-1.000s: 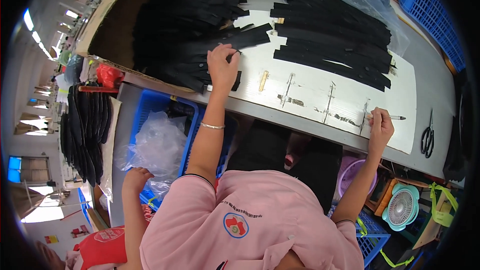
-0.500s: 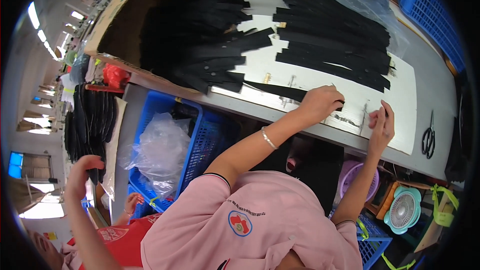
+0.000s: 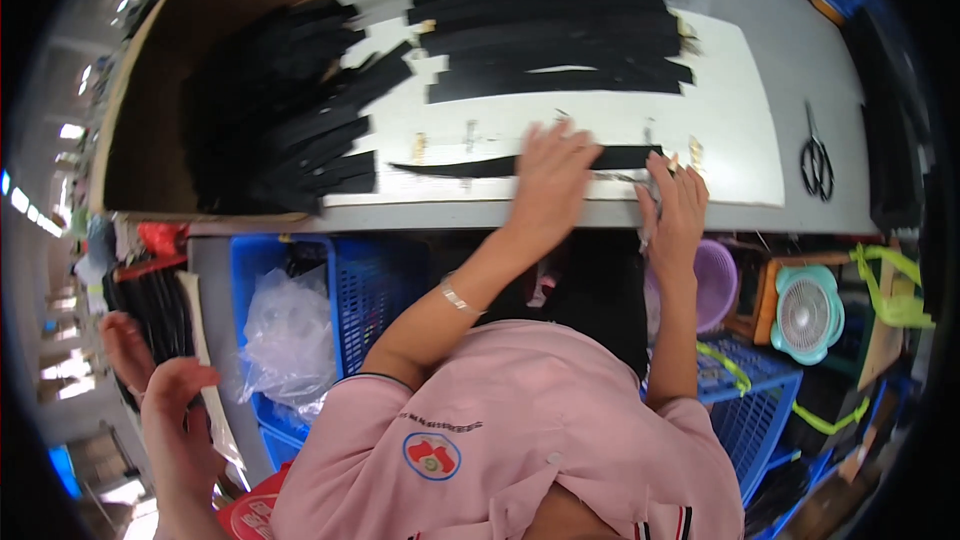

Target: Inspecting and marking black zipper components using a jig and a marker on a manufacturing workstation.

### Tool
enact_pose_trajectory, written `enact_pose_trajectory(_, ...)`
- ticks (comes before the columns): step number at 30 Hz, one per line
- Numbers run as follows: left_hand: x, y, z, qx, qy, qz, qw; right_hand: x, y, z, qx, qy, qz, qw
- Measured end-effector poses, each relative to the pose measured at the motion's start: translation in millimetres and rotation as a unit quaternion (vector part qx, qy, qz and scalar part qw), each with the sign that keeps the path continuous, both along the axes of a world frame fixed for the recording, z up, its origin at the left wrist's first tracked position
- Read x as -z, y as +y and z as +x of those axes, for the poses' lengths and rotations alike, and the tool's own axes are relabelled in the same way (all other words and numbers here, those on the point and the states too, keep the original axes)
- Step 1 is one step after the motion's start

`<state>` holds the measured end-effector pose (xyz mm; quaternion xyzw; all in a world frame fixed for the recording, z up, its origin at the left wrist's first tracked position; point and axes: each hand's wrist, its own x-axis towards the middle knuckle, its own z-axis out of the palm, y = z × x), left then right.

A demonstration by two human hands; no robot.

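Note:
A narrow black fabric strip lies lengthwise on the white board near the table's front edge. My left hand rests across its middle, fingers stretched out and slightly blurred. At the strip's right end is my right hand, its fingertips touching that end and its thumb apart from them. Beyond both hands, several black fabric strips lie side by side in a layered stack on the board. More black strips spill in a loose heap out of a cardboard box on the left.
Black scissors lie at the table's right. Below the edge stand a blue crate with clear plastic bags, a purple basket and a turquoise fan. Another person's hand shows at lower left.
The strip, held at its right end by my left hand before, now lies straight on the board. My left hand has flattened over it; my right hand has come to its end. The view has shifted.

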<state>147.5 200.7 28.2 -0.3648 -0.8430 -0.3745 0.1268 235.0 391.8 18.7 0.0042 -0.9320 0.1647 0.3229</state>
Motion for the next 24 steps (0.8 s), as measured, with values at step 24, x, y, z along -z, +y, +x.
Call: enact_pose_trajectory(24, 11, -126, 15, -0.208, -0.012, -0.131, 0.969, 4, 24, 9, 0.12, -0.002, 0.028, 0.992)
